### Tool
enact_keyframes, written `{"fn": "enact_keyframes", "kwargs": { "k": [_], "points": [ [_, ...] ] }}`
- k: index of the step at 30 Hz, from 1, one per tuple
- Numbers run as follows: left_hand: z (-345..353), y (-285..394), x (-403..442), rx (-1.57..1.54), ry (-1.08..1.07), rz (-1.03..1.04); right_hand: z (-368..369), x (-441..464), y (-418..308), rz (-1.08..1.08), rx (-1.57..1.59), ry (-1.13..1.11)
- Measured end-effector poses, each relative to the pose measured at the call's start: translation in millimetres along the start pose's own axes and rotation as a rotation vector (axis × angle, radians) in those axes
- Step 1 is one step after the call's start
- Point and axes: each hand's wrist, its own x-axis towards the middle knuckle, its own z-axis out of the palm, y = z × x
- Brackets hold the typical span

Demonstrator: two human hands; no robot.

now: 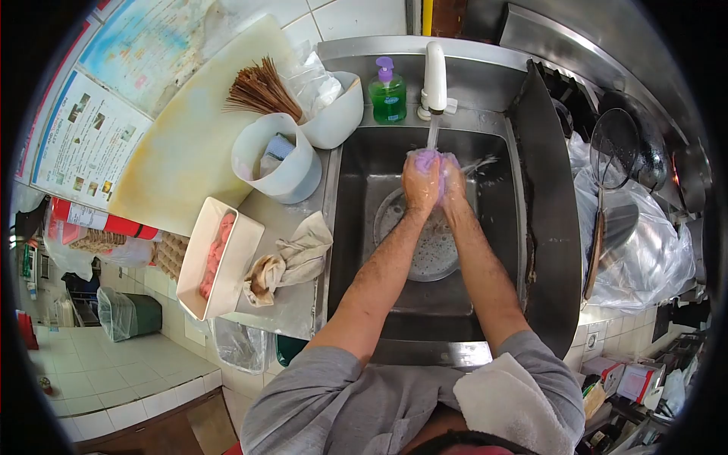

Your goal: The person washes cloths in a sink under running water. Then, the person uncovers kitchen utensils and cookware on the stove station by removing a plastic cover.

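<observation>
Under the running white tap, both of my hands are closed together over the sink. A soft, crumpled purple cloth-like thing is squeezed between them, and water splashes off to the right. My left hand presses on it from the left, my right hand from the right. Its exact kind is hard to make out. Below my hands, a round bowl with bubbly water sits on the sink bottom, partly hidden by my forearms.
A green soap bottle with a purple pump stands left of the tap. Further left are two white tubs, a crumpled rag and a cream container holding pinkish-red pieces. A dark metal panel borders the sink on the right, with a strainer beyond.
</observation>
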Motion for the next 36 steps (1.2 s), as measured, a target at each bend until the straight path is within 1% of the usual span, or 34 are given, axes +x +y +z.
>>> {"fn": "enact_keyframes", "kwargs": {
  "k": [1,2,3,4,5,7,8,9,10,11,12,13,15,16,17,18,19,20,21,22,23,24,25,27,28,30,31,33,34,35,36],
  "points": [
    [6,-13,4,0.003,0.0,-0.002,3,-1,-1,-0.082,-0.18,0.159],
    [12,-27,8,-0.121,0.036,-0.099,5,-1,-1,-0.076,-0.183,0.16],
    [14,-34,8,-0.244,0.074,-0.199,6,0,-1,-0.237,-0.398,0.133],
    [10,-43,8,-0.387,-0.03,-0.375,7,1,-2,-0.403,-0.612,0.096],
    [10,-50,12,-0.386,-0.016,-0.375,5,-1,-7,-0.397,-0.615,0.083],
    [6,-75,14,-1.028,-0.38,-0.983,23,-27,-28,-0.361,-1.297,0.049],
    [5,-80,10,-1.081,-0.383,-1.032,10,-17,-14,-0.56,-1.344,0.028],
    [15,-87,6,-1.071,-0.376,-0.992,16,-28,-24,-0.691,-1.334,-0.057],
    [15,-97,5,-1.056,-0.37,-0.954,9,-20,-24,-0.654,-1.307,-0.133],
    [-6,-68,6,-1.09,-0.397,-1.014,11,-19,-26,-0.718,-1.22,-0.135],
    [-22,-25,4,-1.127,-0.437,-1.074,24,-24,-31,-0.656,-1.117,-0.036],
    [-29,-11,0,-1.129,-0.418,-1.067,10,-5,-27,-0.588,-0.988,-0.048],
    [-36,1,-7,-1.139,-0.565,-1.059,9,-3,-25,-0.224,-0.543,-0.055],
    [-19,-10,-5,-1.083,-0.421,-0.884,9,-8,-21,-0.222,-0.541,-0.054],
    [-13,-26,1,-1.084,-0.429,-0.88,9,-14,-19,-0.163,-0.398,-0.051],
    [-10,-34,7,-0.686,-0.355,-0.709,7,-20,-18,-0.103,-0.258,-0.047],
    [-12,-24,14,-0.294,-0.273,-0.521,4,-24,-20,-0.115,-0.257,-0.046],
    [-13,-13,16,-0.147,-0.168,-0.26,0,-28,-20,0.121,-0.21,0.073],
    [-12,-4,13,-0.15,-0.174,-0.253,-4,-31,-19,0.36,-0.159,0.193],
    [-11,3,11,0.004,-0.165,-0.097,-17,-22,-11,0.433,-0.061,0.17],
    [-12,7,10,0.159,-0.148,0.059,-32,-13,-8,0.427,-0.058,0.165],
    [-11,3,8,-0.005,-0.274,0.003,-38,-8,-7,0.353,0.077,-0.071],
    [-16,16,4,-0.002,-0.269,0.004,-34,-9,-8,0.281,0.209,-0.305],
    [-22,43,-8,0.171,-0.298,0.143,-28,-2,-22,0.278,0.322,-0.418],
    [-20,45,-16,0.174,-0.29,0.139,-28,2,-23,0.281,0.325,-0.44],
    [-7,49,-22,0.543,-0.065,0.195,-25,10,-23,0.285,0.306,-0.453],
    [1,41,-20,0.555,-0.048,0.184,-25,15,-21,0.29,0.288,-0.449],
    [11,25,-12,0.284,0.116,0.088,-25,26,-15,0.295,0.225,-0.428],
    [12,23,-9,0.197,0.149,0.064,-23,30,-14,0.287,0.18,-0.411],
    [11,19,-7,0.212,0.167,0.054,-23,33,-14,0.257,0.112,-0.382],
    [12,15,-4,0.145,0.103,-0.091,-22,36,-14,0.21,0.019,-0.346]
  ]
}}
